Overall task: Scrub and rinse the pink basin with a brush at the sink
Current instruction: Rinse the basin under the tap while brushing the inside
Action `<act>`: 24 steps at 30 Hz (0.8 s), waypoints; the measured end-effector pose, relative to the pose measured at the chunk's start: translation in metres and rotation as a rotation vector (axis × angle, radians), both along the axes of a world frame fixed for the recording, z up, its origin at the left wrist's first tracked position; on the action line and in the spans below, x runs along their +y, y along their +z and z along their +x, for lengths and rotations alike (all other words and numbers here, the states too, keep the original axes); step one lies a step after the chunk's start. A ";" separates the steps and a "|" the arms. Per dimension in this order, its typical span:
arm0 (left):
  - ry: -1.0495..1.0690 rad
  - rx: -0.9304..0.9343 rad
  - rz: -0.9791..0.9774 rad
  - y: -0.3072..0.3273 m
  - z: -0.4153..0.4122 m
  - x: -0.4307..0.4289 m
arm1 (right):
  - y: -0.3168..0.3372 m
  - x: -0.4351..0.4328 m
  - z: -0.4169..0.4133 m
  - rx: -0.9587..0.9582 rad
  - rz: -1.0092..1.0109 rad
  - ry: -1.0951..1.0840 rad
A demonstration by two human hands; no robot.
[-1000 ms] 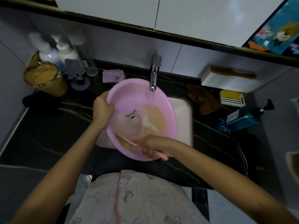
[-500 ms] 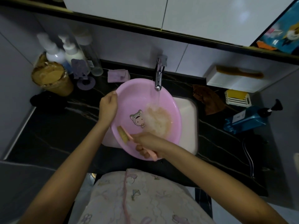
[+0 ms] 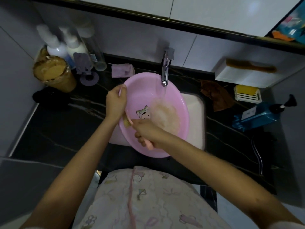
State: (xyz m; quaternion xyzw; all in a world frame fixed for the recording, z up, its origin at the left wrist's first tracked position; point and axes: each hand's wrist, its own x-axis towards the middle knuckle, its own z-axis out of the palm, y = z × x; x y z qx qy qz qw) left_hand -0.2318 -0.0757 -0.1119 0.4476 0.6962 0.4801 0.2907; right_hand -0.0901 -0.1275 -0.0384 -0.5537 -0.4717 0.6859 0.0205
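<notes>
**sudsy_42:** Left hand (image 3: pixel 115 103) is clamped on the left rim of the pink basin (image 3: pixel 148 90), fingers curled over the edge; right hand (image 3: pixel 145 131) is wrapped round the handle of the brush (image 3: pixel 126 121); so both are occupied; anything missed?

**tapwatcher:** Not much lol; the pink basin is held tilted over the sink (image 3: pixel 196 113), right under the faucet (image 3: pixel 165 68); the stream of water (image 3: pixel 164 93) is caught in the right side of the bottom, where a cloudy puddle is pooled beside the cat print (image 3: pixel 144 113); the bristles look pressed to the left inner wall, just below the left hand.

**sudsy_42:** And which way should the next stroke be taken?

**tapwatcher:** The brush is laid slantwise: handle end over the near rim, bristles up and to the left; the right hand is nearer the near rim, the left nearer the far-left one; so the far wall and right side would presumably be reached by a sweep across to the right, or the basin could be turned by the left hand; further out on the dark counter (image 3: pixel 66 129), a brown cloth (image 3: pixel 217 96), a soap dish (image 3: pixel 247 95) and a blue pump bottle (image 3: pixel 257 116) are seen to the right.
</notes>
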 end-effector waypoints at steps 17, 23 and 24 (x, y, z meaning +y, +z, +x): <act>-0.068 0.057 -0.058 -0.010 -0.008 -0.003 | -0.071 0.066 0.150 -0.972 0.463 0.776; -0.064 0.055 -0.070 -0.004 -0.005 -0.003 | -0.091 0.075 0.147 -0.991 0.663 0.487; -0.070 0.055 -0.062 -0.004 -0.005 -0.004 | -0.091 0.072 0.149 -0.946 0.632 0.445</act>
